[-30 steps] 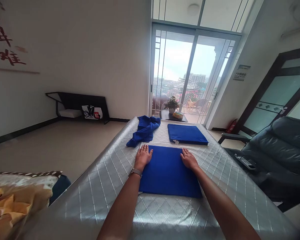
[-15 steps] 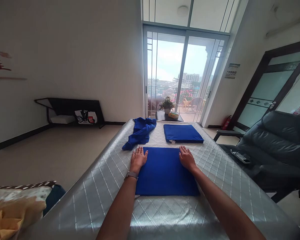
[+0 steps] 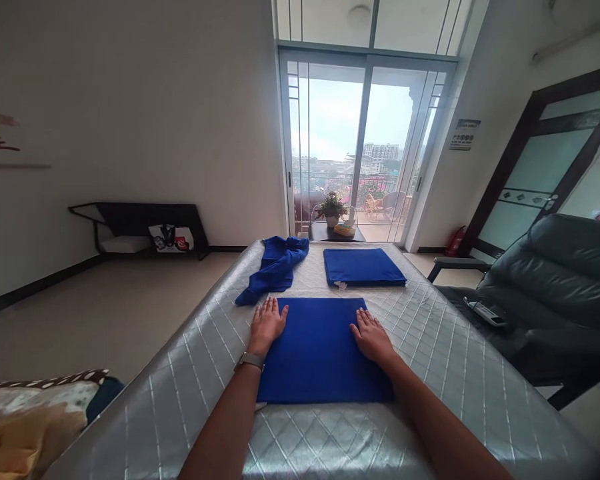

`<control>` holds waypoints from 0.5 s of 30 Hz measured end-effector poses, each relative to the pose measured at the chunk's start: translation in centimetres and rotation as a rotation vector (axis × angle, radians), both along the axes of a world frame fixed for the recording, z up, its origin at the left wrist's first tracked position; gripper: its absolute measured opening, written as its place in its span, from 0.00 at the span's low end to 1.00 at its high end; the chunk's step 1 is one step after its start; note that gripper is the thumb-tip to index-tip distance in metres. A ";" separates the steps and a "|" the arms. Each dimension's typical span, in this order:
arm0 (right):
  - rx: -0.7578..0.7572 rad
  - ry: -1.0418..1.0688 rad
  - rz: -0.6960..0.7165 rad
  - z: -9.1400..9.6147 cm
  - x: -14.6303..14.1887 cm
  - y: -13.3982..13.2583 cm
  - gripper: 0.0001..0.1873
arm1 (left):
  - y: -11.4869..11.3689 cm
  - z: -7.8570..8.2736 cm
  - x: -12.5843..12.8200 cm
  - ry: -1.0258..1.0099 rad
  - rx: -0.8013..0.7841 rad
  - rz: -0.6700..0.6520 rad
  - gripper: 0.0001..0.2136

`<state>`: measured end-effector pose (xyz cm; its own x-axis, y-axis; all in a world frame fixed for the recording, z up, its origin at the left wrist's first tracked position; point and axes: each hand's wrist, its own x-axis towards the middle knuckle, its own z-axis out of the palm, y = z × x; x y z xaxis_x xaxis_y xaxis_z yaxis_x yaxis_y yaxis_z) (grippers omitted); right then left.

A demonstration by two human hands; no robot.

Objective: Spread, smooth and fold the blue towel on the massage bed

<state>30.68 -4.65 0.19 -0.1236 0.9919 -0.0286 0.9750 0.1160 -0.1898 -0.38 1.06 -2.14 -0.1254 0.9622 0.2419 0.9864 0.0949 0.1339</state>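
Observation:
A blue cloth [image 3: 320,360], folded into a flat rectangle, lies before me on the silver quilted table cover [image 3: 205,400]. My left hand [image 3: 269,323] rests flat along its left edge, fingers stretched out and pointing away from me. On the right side of the cloth, my right hand [image 3: 373,333] lies flat with its fingers extended. Beyond it to the right is a neat stack of folded blue cloth [image 3: 364,265] with a small white tag at its near edge. A crumpled blue cloth [image 3: 276,267] lies loosely at the far left, just beyond my left hand.
A black armchair [image 3: 555,293] stands close on the right. Behind the table's far end are a small dark table with a potted plant [image 3: 332,208] and a sliding glass door. A low black rack [image 3: 145,217] is by the left wall; patterned fabric [image 3: 35,413] is at lower left.
My right hand has slid a little toward me along the folded cloth's right side. My left hand stays flat at the left edge. The view has shifted slightly.

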 end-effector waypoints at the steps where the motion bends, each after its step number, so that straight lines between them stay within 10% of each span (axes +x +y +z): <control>1: 0.002 0.002 0.001 0.0 0.0 0.0 0.36 | 0.0 0.0 0.0 0.010 -0.002 0.001 0.31; 8: -0.003 0.019 -0.007 0.2 -0.3 -0.1 0.36 | -0.8 1.3 1.2 0.039 -0.025 -0.099 0.31; 15: 0.017 0.082 -0.017 0.1 -0.4 -0.1 0.36 | -4.5 2.1 8.6 0.054 -0.020 -0.470 0.30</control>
<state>30.25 -4.79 0.27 -0.1085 0.9941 -0.0023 0.9581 0.1039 -0.2667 8.19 -3.42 -0.08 0.3375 0.9160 0.2169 0.9285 -0.3619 0.0835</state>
